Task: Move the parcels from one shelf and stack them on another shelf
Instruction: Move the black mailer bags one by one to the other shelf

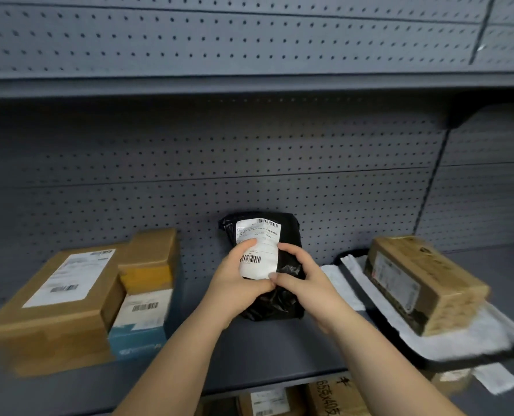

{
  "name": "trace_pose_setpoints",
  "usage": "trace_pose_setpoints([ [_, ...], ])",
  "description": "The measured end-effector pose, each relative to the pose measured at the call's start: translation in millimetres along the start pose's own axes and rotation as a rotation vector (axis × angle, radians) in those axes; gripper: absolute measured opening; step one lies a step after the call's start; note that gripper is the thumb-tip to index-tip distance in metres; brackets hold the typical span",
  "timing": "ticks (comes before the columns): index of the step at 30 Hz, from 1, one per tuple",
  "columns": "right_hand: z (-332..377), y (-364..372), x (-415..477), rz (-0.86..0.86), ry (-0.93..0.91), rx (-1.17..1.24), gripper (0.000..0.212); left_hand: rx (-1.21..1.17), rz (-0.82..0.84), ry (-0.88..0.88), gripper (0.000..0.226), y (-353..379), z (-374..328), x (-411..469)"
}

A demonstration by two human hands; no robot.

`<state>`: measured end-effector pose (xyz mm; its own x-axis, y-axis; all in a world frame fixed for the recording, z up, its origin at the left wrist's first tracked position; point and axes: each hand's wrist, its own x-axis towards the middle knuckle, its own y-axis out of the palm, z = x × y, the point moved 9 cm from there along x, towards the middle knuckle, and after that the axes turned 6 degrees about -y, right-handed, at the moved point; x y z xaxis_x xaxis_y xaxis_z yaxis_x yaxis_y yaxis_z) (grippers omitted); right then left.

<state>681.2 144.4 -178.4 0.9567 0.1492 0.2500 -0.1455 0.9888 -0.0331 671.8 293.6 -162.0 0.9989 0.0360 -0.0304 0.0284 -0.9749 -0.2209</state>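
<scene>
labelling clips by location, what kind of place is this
Likely a parcel storeroom or courier pickup point: pegboard-backed shelving, labelled cardboard boxes, and a black mailer bag with a barcode label held by the left hand and right hand.

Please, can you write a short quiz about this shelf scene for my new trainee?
1. True or false: the left hand and right hand both hold the black plastic mailer bag with a white label.
2. What lies under the brown cardboard box on the right? A) white crumpled plastic parcel B) blue box C) bare shelf
3. Fill in: the large flat brown cardboard box sits to the bag's ____.
Key: 1 true; 2 A; 3 left.
</scene>
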Motion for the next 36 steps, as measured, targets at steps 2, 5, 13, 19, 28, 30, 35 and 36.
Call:
trace_pose_setpoints([
  [2,6,-20,-8,-0.048,0.000,-0.013,0.050,-0.004,0.044,0.010,0.079,19,-10,-2],
  [5,13,-50,-18,-0.103,-0.009,-0.037,0.049,-0.010,0.094,0.033,0.078,50,-25,-6],
  [13,55,-147,-46,-0.204,-0.086,-0.114,0.049,-0.022,0.159,0.125,0.078,140,-76,-20],
  [19,94,-253,-81,-0.256,-0.128,-0.172,0.046,-0.050,0.216,0.193,0.077,238,-128,-41],
  [28,107,-437,-160,-0.374,-0.108,-0.249,0.046,-0.108,0.360,0.191,0.075,436,-160,-80],
  [30,103,-476,-175,-0.404,-0.084,-0.261,0.046,-0.113,0.395,0.181,0.074,477,-164,-85],
  [35,99,-560,-201,-0.453,-0.047,-0.279,0.046,-0.086,0.465,0.168,0.073,569,-178,-90],
  [36,100,-572,-203,-0.462,-0.050,-0.273,0.045,-0.080,0.476,0.168,0.073,583,-181,-88],
])
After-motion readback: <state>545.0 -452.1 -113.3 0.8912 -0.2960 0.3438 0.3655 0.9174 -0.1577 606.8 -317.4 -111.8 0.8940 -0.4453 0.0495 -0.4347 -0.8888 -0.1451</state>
